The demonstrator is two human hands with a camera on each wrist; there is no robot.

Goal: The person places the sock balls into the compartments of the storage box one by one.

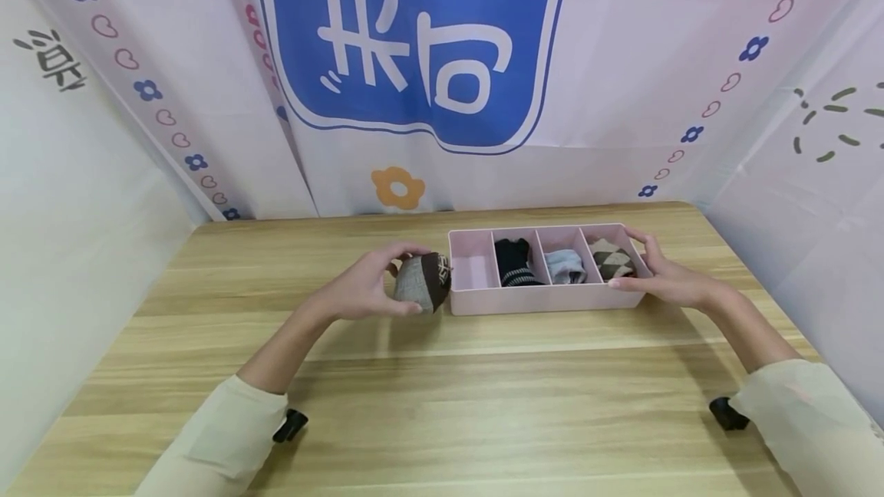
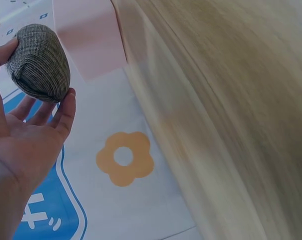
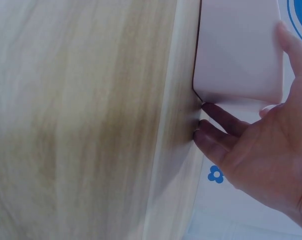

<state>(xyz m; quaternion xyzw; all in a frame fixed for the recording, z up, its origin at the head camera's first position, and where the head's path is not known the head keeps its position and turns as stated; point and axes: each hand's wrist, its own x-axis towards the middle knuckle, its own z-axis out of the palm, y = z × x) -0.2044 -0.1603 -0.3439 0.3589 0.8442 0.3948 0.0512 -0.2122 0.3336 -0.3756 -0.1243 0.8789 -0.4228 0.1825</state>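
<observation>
My left hand (image 1: 369, 282) grips a balled-up sock (image 1: 421, 282), grey with a dark brown patterned end, between thumb and fingers. It is held just left of a pink divided box (image 1: 532, 300). In the left wrist view the sock (image 2: 39, 62) shows as a ribbed grey bundle at the fingertips. At the box's right end, my right hand (image 1: 666, 278) holds the box, thumb over the front rim and fingers round the end wall. Three compartments hold a black sock (image 1: 514, 261), a light grey-blue sock (image 1: 565, 266) and an argyle sock (image 1: 611, 259); the leftmost compartment (image 1: 473, 259) is bare.
The box stands toward the back of a wooden table (image 1: 483, 405). Behind the table hangs a white printed cloth (image 1: 601, 98) with a blue sign pattern, and pale cloth walls rise on both sides. Black straps show beneath both sleeves (image 1: 235, 428).
</observation>
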